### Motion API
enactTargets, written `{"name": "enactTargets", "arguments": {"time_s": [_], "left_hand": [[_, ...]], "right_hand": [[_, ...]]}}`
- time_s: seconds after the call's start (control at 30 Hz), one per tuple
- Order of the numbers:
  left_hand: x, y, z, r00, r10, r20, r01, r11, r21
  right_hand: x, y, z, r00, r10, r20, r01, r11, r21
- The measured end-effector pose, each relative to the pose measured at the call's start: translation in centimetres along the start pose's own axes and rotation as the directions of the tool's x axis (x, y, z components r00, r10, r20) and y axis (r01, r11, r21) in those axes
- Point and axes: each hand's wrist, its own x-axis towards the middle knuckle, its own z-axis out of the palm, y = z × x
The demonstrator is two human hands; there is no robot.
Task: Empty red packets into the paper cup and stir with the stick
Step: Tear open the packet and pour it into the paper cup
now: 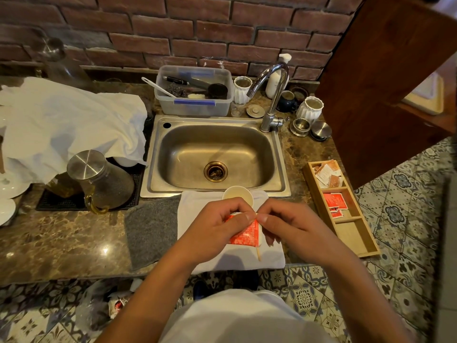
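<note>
A red packet (243, 235) hangs between both hands just in front of the paper cup (237, 194). My left hand (217, 226) pinches its upper left part, and my right hand (284, 222) pinches its top right corner. The cup stands upright on a white cloth (197, 204) at the sink's front edge. A thin wooden stick (259, 253) lies on the cloth below the packet, mostly hidden by it. More red packets (334, 201) lie in the middle compartment of a wooden tray (363, 241) to the right.
A steel sink (212, 154) with a tap (272, 95) lies behind the cup. A grey cloth (150, 231) sits left of the white one. A glass jug with a metal lid (103, 179) stands at left. A plastic tub (195, 91) is behind the sink.
</note>
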Motion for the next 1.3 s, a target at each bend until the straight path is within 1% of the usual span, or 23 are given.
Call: {"name": "enactTargets", "arguments": {"time_s": [0.17,0.27,0.33,0.47,0.57,0.67,0.73,0.8,0.9,1.03,1.1,1.17,1.2,1.27,1.3], "left_hand": [[-0.1,-0.1,0.1,0.999,-0.018,-0.037,0.015,0.997,-0.073],[-0.1,-0.3,0.6,0.997,-0.043,-0.066,0.026,0.97,-0.24],[0.0,-0.6,0.8,0.993,-0.085,-0.085,0.053,0.943,-0.33],[0.1,-1.5,1.1,0.98,-0.172,-0.103,0.121,0.917,-0.379],[0.2,-1.8,1.2,0.972,-0.21,-0.104,0.15,0.899,-0.412],[0.2,-2.1,1.6,0.963,-0.251,-0.101,0.173,0.858,-0.484],[0.2,-2.0,2.0,0.956,-0.28,-0.087,0.187,0.812,-0.554],[0.2,-1.7,2.3,0.952,-0.296,-0.072,0.192,0.767,-0.612],[0.5,-1.3,2.3,0.949,-0.309,-0.058,0.217,0.775,-0.594],[0.7,-1.1,2.3,0.939,-0.339,-0.057,0.249,0.786,-0.566],[0.7,-1.2,2.5,0.939,-0.333,-0.086,0.239,0.812,-0.532],[0.6,-1.4,2.5,0.947,-0.294,-0.129,0.204,0.862,-0.464],[0.6,-1.4,2.5,0.951,-0.277,-0.135,0.191,0.874,-0.447],[0.6,-1.2,2.4,0.958,-0.268,-0.097,0.192,0.858,-0.476],[0.5,-1.1,2.3,0.961,-0.27,-0.065,0.203,0.842,-0.499]], "right_hand": [[0.0,-0.1,0.5,0.997,-0.075,-0.025,0.073,0.994,-0.078],[0.2,-0.1,0.7,0.992,-0.114,-0.054,0.108,0.988,-0.108],[0.4,0.2,0.8,0.988,-0.137,-0.076,0.122,0.976,-0.181],[0.6,0.8,1.2,0.971,-0.214,-0.106,0.161,0.914,-0.372],[0.6,1.0,1.4,0.965,-0.235,-0.116,0.167,0.892,-0.421],[0.6,1.1,1.6,0.965,-0.229,-0.126,0.153,0.886,-0.438],[0.7,1.1,1.8,0.961,-0.239,-0.136,0.153,0.875,-0.458],[0.6,1.2,2.0,0.948,-0.263,-0.178,0.153,0.869,-0.471],[0.2,1.6,2.6,0.923,-0.278,-0.265,0.124,0.868,-0.48],[-0.4,1.8,2.8,0.897,-0.313,-0.312,0.102,0.833,-0.544],[-0.6,1.7,2.8,0.89,-0.315,-0.329,0.096,0.836,-0.54],[-0.7,1.5,2.7,0.899,-0.267,-0.347,0.074,0.873,-0.482],[-0.7,1.4,2.6,0.905,-0.227,-0.359,0.057,0.903,-0.426],[-0.8,1.2,2.4,0.911,-0.16,-0.38,0.032,0.946,-0.322],[-0.8,1.2,2.3,0.91,-0.148,-0.387,0.028,0.954,-0.3]]}}
